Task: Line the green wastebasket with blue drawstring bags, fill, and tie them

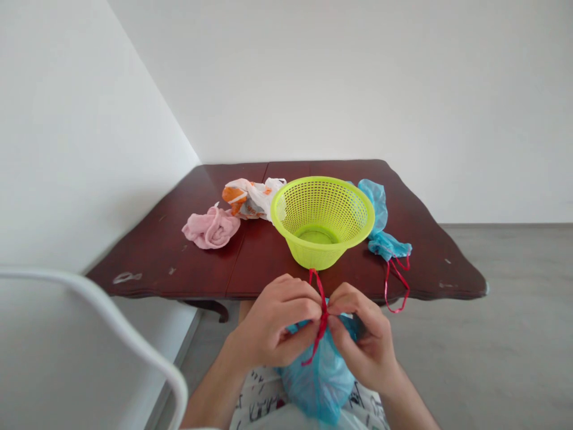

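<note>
Left hand: the left hand is curled up and pinching the red ribbon ties, with the thumb mostly tucked out of sight behind the fingers.

Right hand: the right hand is pinching the same ribbon from the other side, and the two hands nearly meet there.

Bag in hand: the blue plastic bag hangs just below both hands, over the patterned clothing. Its neck is buried in the fingers and its bottom gets lost at the frame edge. Can't tell what's inside, if anything.

Ribbon: one loop sticks up and one end hangs down. Can't make out a knot, my view's blocked by the fingers.

Table: dark red wooden table, scuffed, with a lime green plastic basket sitting right in front of the hands.

Other stuff on it: a pink cloth, a white and orange plastic bag partly behind the basket, and a second blue bag with red ties dangling off the edge.

Bottom left: a white chair back, cut off by the frame.
</note>
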`<state>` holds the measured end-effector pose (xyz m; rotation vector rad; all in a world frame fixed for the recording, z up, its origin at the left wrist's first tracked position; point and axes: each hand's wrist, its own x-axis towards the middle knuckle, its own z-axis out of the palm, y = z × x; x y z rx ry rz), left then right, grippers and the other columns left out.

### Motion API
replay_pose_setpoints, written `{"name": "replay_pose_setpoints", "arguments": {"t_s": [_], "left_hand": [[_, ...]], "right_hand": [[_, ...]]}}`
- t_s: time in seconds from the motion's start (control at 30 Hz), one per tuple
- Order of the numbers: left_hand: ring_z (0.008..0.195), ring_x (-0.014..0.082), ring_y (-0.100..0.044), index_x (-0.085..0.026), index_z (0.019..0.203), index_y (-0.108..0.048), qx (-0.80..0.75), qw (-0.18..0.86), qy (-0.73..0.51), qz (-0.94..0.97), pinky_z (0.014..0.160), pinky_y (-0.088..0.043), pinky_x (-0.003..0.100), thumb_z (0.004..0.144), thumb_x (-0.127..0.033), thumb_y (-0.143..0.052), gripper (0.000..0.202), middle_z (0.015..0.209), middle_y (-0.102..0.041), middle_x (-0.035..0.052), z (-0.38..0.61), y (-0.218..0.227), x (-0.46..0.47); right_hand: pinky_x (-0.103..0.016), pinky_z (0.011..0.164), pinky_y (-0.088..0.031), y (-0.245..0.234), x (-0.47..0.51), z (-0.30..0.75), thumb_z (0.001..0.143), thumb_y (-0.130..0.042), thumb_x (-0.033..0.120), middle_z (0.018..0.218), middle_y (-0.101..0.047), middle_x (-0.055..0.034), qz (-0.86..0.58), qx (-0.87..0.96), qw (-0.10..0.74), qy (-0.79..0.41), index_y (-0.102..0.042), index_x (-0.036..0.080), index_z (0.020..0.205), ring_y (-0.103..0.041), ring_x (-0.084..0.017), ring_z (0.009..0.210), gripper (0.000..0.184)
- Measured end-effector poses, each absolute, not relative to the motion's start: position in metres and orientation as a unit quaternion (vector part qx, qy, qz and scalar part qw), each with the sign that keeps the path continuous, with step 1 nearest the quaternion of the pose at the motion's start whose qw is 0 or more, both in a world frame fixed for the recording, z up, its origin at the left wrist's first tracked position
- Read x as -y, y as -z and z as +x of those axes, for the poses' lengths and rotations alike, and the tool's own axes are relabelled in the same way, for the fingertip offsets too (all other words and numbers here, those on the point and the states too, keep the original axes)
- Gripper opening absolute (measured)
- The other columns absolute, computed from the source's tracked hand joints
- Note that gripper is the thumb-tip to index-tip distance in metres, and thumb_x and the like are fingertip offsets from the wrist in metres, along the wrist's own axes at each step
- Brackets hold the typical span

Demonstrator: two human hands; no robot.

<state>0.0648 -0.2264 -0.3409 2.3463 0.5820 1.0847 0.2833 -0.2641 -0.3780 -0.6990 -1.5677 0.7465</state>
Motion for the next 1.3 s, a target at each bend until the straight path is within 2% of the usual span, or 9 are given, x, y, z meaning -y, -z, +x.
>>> {"name": "replay_pose_setpoints", "arguments": {"t_s": [0.17,0.33,0.6,0.73,0.9,1.0,1.1,1.2,1.3], "left_hand": [[0.097,0.0212,-0.076,-0.027,0.112,-0.064,-0.231,0.263,-0.406,0.844,0.090,-0.050,0.038,0.104,-0.016,-0.072,0.016,0.106,-0.082,0.0019,0.063,0.343,0.227],[0.095,0.0200,-0.072,-0.028,0.116,-0.065,-0.269,0.278,-0.375,0.843,0.090,-0.048,0.037,0.101,-0.012,-0.071,0.022,0.106,-0.080,-0.0005,0.059,0.343,0.229],[0.093,0.0211,-0.064,-0.026,0.107,-0.058,-0.270,0.269,-0.325,0.865,0.089,-0.041,0.039,0.093,-0.013,-0.066,0.021,0.100,-0.072,-0.0007,0.056,0.337,0.229],[0.092,0.0214,-0.060,-0.026,0.107,-0.054,-0.261,0.281,-0.367,0.847,0.088,-0.041,0.040,0.098,-0.016,-0.060,0.015,0.099,-0.066,0.0000,0.062,0.339,0.230],[0.087,0.0227,-0.053,-0.026,0.101,-0.046,-0.265,0.326,-0.465,0.779,0.078,-0.040,0.040,0.110,-0.022,-0.050,0.011,0.095,-0.057,0.0024,0.078,0.356,0.241],[0.090,0.0219,-0.055,-0.026,0.107,-0.054,-0.258,0.403,-0.488,0.730,0.081,-0.045,0.038,0.121,-0.034,-0.050,0.016,0.100,-0.058,0.0034,0.081,0.363,0.247],[0.094,0.0209,-0.059,-0.025,0.113,-0.061,-0.252,0.451,-0.468,0.717,0.084,-0.049,0.036,0.124,-0.041,-0.055,0.020,0.104,-0.063,0.0042,0.077,0.364,0.247],[0.088,0.0190,-0.060,-0.025,0.113,-0.063,-0.228,0.410,-0.471,0.747,0.080,-0.049,0.034,0.122,-0.041,-0.062,0.018,0.100,-0.065,0.0033,0.072,0.361,0.242],[0.085,0.0187,-0.062,-0.026,0.114,-0.065,-0.232,0.327,-0.474,0.784,0.079,-0.048,0.034,0.116,-0.032,-0.068,0.007,0.095,-0.067,0.0023,0.071,0.358,0.238]], "right_hand": [[-0.034,0.078,-0.058,0.379,0.264,0.284,0.108,-0.068,0.004,0.100,-0.075,-0.0048,-0.286,0.688,0.592,-0.308,-0.076,0.025,0.120,-0.070,-0.020,0.089,0.026],[-0.034,0.077,-0.059,0.379,0.261,0.290,0.107,-0.071,0.003,0.102,-0.076,-0.0054,-0.280,0.711,0.565,-0.313,-0.077,0.026,0.121,-0.073,-0.021,0.089,0.027],[-0.032,0.078,-0.059,0.369,0.258,0.289,0.106,-0.071,0.004,0.102,-0.076,-0.0039,-0.269,0.728,0.531,-0.340,-0.073,0.026,0.115,-0.072,-0.019,0.090,0.024],[-0.033,0.079,-0.058,0.370,0.262,0.275,0.109,-0.068,0.005,0.101,-0.075,-0.0041,-0.282,0.689,0.572,-0.343,-0.074,0.026,0.115,-0.071,-0.019,0.090,0.023],[-0.035,0.079,-0.056,0.373,0.270,0.260,0.110,-0.064,0.003,0.100,-0.074,-0.0041,-0.291,0.652,0.627,-0.313,-0.075,0.026,0.117,-0.069,-0.020,0.090,0.026],[-0.036,0.079,-0.055,0.373,0.273,0.262,0.107,-0.065,0.001,0.101,-0.073,-0.0045,-0.290,0.655,0.629,-0.303,-0.074,0.025,0.119,-0.067,-0.020,0.091,0.029],[-0.037,0.078,-0.055,0.374,0.273,0.268,0.104,-0.068,-0.001,0.103,-0.071,-0.0058,-0.292,0.679,0.608,-0.289,-0.075,0.025,0.124,-0.067,-0.021,0.092,0.034],[-0.037,0.076,-0.054,0.376,0.272,0.272,0.103,-0.068,-0.003,0.102,-0.069,-0.0060,-0.286,0.693,0.605,-0.270,-0.075,0.025,0.127,-0.065,-0.021,0.090,0.038],[-0.036,0.076,-0.053,0.376,0.270,0.273,0.104,-0.067,-0.003,0.101,-0.068,-0.0055,-0.290,0.686,0.611,-0.268,-0.076,0.025,0.126,-0.064,-0.021,0.090,0.037]]}}
